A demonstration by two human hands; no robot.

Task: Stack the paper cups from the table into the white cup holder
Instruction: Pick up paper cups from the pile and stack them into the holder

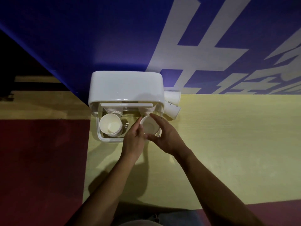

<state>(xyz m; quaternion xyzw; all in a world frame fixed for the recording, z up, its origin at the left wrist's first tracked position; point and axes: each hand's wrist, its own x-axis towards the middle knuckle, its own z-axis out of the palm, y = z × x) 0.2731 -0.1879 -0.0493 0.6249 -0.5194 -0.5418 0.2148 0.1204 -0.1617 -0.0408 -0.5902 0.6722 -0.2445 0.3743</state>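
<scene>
A white cup holder (pixel 125 85) stands at the bench's (pixel 228 136) 12 o'clock edge, against a blue wall (pixel 81 38) with large white characters. Both hands meet over its right-hand compartment, where an open-mouthed paper cup (pixel 149 127) sits on top of a stack. The left hand (pixel 134 141) holds the cup's rim at 9 o'clock between thumb and forefinger. The right hand (pixel 167 137) curls its fingers narrowly round the rim from 12 to 3 o'clock, with its thumb at 6 o'clock. At 9 o'clock from this cup, a stack of nested cups (pixel 110 126) fills the left compartment. At 2 o'clock, just beside the holder, two loose cups (pixel 172 104) lie on their sides on the bench.
</scene>
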